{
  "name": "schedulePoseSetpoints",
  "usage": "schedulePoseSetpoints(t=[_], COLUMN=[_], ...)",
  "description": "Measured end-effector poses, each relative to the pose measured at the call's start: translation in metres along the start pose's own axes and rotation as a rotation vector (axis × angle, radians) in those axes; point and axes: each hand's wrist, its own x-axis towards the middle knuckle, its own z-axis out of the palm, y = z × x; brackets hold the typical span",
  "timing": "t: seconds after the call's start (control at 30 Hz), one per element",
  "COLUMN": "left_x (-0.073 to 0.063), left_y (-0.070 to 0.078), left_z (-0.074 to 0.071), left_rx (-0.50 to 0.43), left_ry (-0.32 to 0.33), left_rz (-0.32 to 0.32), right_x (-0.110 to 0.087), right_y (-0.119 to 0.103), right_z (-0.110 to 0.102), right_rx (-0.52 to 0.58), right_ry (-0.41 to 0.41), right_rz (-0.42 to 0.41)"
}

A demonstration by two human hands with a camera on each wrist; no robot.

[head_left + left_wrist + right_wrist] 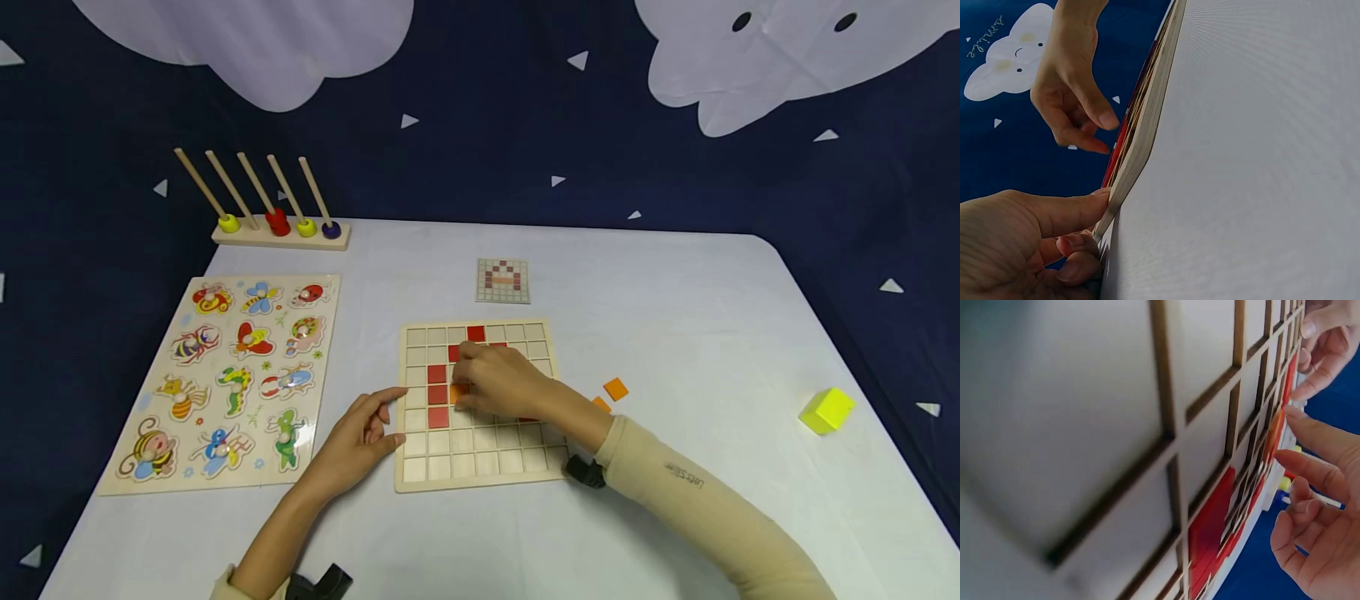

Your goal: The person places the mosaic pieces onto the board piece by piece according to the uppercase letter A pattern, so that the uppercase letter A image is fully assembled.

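Note:
A wooden grid board (450,469) lies on the white table, with several red square tiles (438,417) in its cells. Over its middle reaches my right hand (504,382). Its thumb and index finger are at opposite sides of an orange square tile (457,394), which lies at a cell; the right wrist view shows this orange tile (1272,436) between the fingertips. At the board's left edge, my left hand (354,446) touches the rim with its spread thumb and index finger. My right palm and fingers hide some cells.
Two loose orange tiles (616,388) lie right of the board. Behind it is a small pattern card (502,281). An insect puzzle (217,392) lies at left, below a peg stand (281,237) with coloured beads. A yellow block (827,411) sits far right.

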Motion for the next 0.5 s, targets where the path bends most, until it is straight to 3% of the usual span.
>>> schedulePoseSetpoints(t=[0.2,0.5], left_x=[0.0,-0.001], left_y=[0.0,-0.002], left_z=[0.0,-0.001], left_rx=[0.013,0.021], left_ry=[-0.001,-0.011], left_rz=[0.0,0.003], right_x=[-0.029,-0.092], right_y=[0.013,0.045], right_z=[-0.01,-0.023], right_rx=[0.027,0.039], right_ry=[0.055,0.08], right_rz=[0.058,0.187])
